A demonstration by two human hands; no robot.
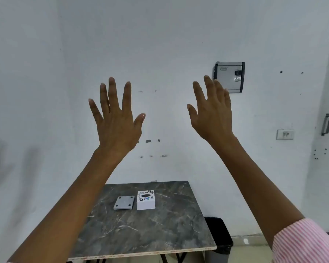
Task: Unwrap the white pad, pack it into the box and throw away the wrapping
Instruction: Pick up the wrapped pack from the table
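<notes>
A white box (145,199) with printed logos lies on the dark marbled table (150,232), near its far edge. Just left of it rests a flat grey square pad (124,202) with a dark dot at each corner; whether it is wrapped I cannot tell. My left hand (115,118) is raised in front of the wall, high above the table, fingers spread and empty. My right hand (211,112) is raised beside it, also spread, holding nothing.
A black waste bin (219,234) stands on the floor at the table's right side. On the white wall hang a grey metal box (229,76) and a light switch (285,134). A door with a handle (326,124) is at the far right.
</notes>
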